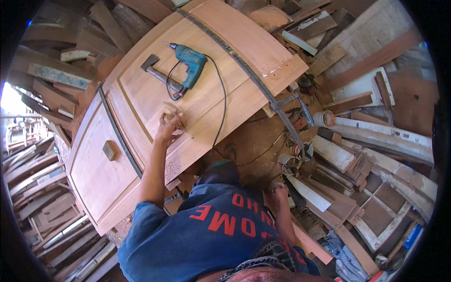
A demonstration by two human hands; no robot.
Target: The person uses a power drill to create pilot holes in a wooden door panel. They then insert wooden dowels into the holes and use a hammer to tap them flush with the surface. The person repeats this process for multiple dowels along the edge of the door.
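Reaching over panelled wooden door (155, 89), near teal drill (192, 63), with half-curled left hand (170, 126). Can't tell its contents, nor grip of right hand (279, 190).

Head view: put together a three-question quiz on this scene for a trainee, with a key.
1. True or false: the teal drill and the small wooden block lie apart on the wooden panel.
2. Which of the person's hands is over the panel? A) left B) right C) neither
3. Fill in: two dark ____ cross the panel.

Key: 1. True. 2. A, the left hand. 3. Bars.
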